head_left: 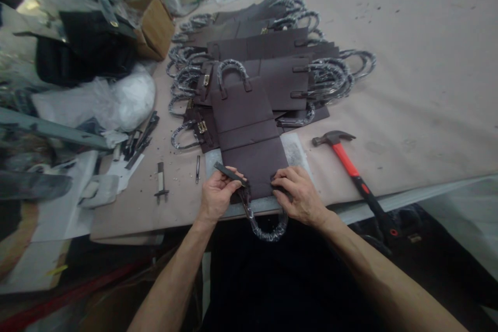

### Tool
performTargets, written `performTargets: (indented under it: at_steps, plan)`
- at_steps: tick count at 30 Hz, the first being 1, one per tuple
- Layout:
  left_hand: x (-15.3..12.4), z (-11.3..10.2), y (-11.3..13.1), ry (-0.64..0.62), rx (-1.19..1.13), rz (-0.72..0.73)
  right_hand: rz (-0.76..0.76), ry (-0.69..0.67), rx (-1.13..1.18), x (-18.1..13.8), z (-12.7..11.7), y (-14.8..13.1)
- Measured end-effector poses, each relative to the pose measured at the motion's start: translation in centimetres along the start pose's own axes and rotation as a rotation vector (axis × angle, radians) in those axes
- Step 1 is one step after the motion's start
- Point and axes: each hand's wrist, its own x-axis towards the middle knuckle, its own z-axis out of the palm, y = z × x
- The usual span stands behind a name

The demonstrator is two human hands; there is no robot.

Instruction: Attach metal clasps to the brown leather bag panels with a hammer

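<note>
Dark bag panel (251,161) lies left of the hammer (348,166), across a pale slab (297,154), with its plastic-wrapped near handle (270,234) hanging past the front edge of the table (431,114). Farther from the hammer, the left hand (218,192) has thumb and fingers clamped on a dark strip (229,171) beside one end of the handle; nearer to it, the fingers of the right hand (299,193) curl at the other end, but I cannot tell whether they grip it. The panel could skew if the pile of panels (286,80) under its far end, up and left of the hammer, slid, or if the drooping handle snagged; the hammer might fall if knocked, since its grip juts past the table edge
</note>
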Motion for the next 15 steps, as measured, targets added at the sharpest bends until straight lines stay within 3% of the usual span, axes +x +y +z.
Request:
performTargets:
  at_steps: [6, 15]
  plan:
    - [0.1, 1.5, -0.3, -0.014, 0.055, 0.012, -0.004, 0.013, 0.011, 0.1, -0.1, -0.2]
    - [0.0, 1.4, -1.0, 0.007, 0.145, 0.088, -0.026, 0.010, -0.003, 0.1, 0.0, 0.1]
